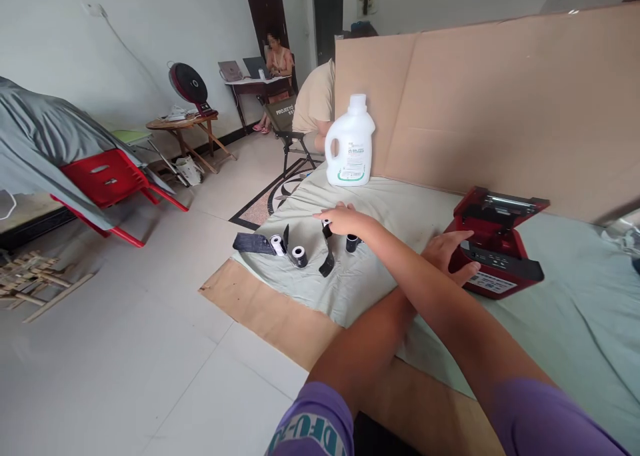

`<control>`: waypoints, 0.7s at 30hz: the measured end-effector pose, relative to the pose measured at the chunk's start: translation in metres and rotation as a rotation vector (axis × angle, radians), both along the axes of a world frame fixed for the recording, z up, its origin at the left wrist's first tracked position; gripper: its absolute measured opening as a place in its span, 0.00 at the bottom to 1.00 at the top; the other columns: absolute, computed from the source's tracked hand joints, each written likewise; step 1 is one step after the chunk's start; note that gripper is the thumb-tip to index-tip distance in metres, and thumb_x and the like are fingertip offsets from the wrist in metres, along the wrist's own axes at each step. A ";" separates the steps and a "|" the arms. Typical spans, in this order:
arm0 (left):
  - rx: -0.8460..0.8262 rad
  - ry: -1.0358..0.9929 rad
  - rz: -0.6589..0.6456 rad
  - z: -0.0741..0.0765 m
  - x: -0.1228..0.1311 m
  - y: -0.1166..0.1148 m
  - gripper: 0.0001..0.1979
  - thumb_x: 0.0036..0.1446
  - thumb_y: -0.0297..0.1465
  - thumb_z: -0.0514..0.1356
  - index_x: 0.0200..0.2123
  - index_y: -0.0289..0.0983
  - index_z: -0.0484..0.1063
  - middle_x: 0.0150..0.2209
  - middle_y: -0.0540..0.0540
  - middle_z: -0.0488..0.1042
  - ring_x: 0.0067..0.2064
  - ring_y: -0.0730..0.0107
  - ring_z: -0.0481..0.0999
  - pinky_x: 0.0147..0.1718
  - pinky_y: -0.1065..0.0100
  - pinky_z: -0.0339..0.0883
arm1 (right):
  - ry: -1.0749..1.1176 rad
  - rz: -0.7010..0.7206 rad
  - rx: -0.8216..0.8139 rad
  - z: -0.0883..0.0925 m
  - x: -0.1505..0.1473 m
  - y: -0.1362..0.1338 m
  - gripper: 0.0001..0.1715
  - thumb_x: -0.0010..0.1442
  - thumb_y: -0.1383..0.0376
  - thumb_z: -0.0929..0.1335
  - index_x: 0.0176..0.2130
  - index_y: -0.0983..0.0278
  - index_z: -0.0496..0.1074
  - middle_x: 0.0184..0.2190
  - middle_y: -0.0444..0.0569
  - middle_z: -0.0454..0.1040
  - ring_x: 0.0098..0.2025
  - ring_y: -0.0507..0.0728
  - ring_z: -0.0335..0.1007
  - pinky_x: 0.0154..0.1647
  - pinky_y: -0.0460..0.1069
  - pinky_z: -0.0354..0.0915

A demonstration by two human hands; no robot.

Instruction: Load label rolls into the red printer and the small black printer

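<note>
My arms are crossed over a pale green cloth (pixel 380 203). My right hand (pixel 341 220) reaches far left, palm down, its fingers closed around a small black-wrapped paper roll (pixel 326 229). Close beside it stands another black roll (pixel 353 243). My left hand (pixel 449 251) passes under the right arm and grips the left side of a red label printer (pixel 500 256) whose lid stands open. Two white rolls (pixel 278 245) (pixel 299 256) and black wrapper strips (pixel 253 243) (pixel 327 264) lie left of the right hand.
A white detergent bottle (pixel 351 146) stands at the cloth's far edge before an upright cardboard sheet (pixel 500 96). Flat cardboard (pixel 265 313) lies under the cloth. Beyond are a red chair (pixel 107 176), a fan (pixel 187 83) and two seated people (pixel 315 99).
</note>
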State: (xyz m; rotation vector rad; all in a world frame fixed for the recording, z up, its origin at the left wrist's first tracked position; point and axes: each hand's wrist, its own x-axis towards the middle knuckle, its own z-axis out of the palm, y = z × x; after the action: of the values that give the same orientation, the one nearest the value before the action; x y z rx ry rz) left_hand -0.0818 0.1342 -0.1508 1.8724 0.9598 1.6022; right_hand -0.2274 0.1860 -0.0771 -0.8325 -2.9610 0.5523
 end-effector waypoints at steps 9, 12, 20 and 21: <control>-0.005 0.033 0.015 0.006 -0.003 -0.004 0.31 0.61 0.37 0.59 0.65 0.43 0.57 0.62 0.42 0.66 0.64 0.56 0.64 0.64 0.53 0.58 | 0.039 0.270 0.142 -0.002 -0.016 -0.079 0.15 0.52 0.53 0.74 0.36 0.61 0.78 0.43 0.55 0.77 0.54 0.70 0.59 0.55 0.62 0.49; 0.004 0.066 0.011 0.006 -0.004 -0.005 0.30 0.62 0.38 0.57 0.66 0.42 0.56 0.62 0.42 0.66 0.64 0.56 0.63 0.64 0.54 0.59 | 0.112 0.212 0.162 -0.010 -0.013 -0.085 0.08 0.55 0.60 0.71 0.34 0.62 0.76 0.34 0.54 0.77 0.51 0.68 0.62 0.53 0.61 0.49; 0.026 0.111 0.035 0.004 -0.003 -0.002 0.30 0.62 0.39 0.56 0.65 0.38 0.57 0.61 0.40 0.66 0.63 0.56 0.64 0.63 0.54 0.59 | 0.557 0.088 -0.258 -0.006 0.020 -0.079 0.25 0.54 0.63 0.69 0.52 0.59 0.76 0.46 0.49 0.78 0.49 0.60 0.70 0.57 0.54 0.57; 0.028 0.111 0.034 0.003 -0.002 -0.002 0.30 0.62 0.39 0.56 0.65 0.38 0.57 0.61 0.39 0.66 0.63 0.56 0.64 0.63 0.54 0.59 | 0.614 0.084 -0.352 -0.005 0.026 -0.079 0.29 0.54 0.65 0.68 0.56 0.59 0.74 0.50 0.49 0.77 0.50 0.59 0.71 0.56 0.53 0.60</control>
State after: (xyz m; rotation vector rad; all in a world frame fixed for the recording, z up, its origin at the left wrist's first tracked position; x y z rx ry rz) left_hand -0.0842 0.1326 -0.1474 1.9922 1.0258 1.5523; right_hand -0.2009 0.1075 -0.0826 -0.4350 -2.3706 1.1204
